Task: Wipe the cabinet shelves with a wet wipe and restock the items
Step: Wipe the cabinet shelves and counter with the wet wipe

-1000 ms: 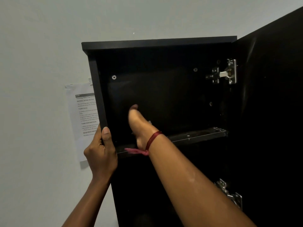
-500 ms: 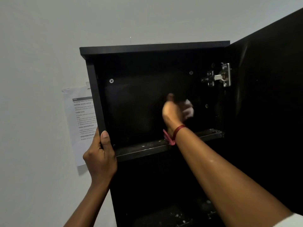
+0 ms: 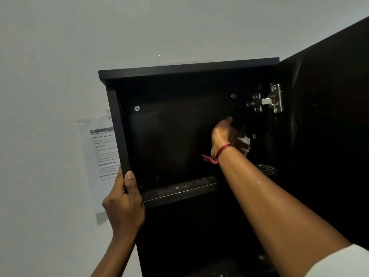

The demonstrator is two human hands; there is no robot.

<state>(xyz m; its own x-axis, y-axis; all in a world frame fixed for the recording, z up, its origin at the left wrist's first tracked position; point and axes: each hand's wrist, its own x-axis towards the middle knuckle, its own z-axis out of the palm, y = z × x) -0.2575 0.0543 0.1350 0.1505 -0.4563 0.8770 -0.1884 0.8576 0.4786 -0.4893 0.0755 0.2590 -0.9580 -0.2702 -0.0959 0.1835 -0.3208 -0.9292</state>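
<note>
Inside the top part of the tall dark wooden cabinet point(image 3: 187, 68), the right hand point(image 3: 222, 134) is now over by the right wall, just under the shiny metal hinge point(image 3: 268, 100). A second ago it was low on the left side, close to the shelf, and then it slid across the middle. So the wiping goes from left to right along the back of this space. I think the top part is close to done, but that is my guess.

The right hand's fingers are curled and pressed together around the crumpled white wet wipe point(image 3: 244, 143). The wipe pokes out on the right of the hand and sits against the dark back corner. A red string band point(image 3: 220, 152) is tied on that wrist.

The left hand point(image 3: 124, 206) has not moved. Its fingers wrap round the left side panel's front edge, with the thumb flat on the front, to keep the cabinet steady.

The flat dark shelf point(image 3: 179, 189) below the right hand has small white specks on it. It may need one more wipe.

Now the count. There are two hands and one wipe. There is one shelf that I can see well, and a darker space under it that is hard to see. There is one clear hinge up top on the open dark door point(image 3: 329, 116). One white printed paper sheet point(image 3: 99, 152) is stuck on the pale wall point(image 3: 50, 76). I see no items back on the shelves, so the restocking is not begun.
</note>
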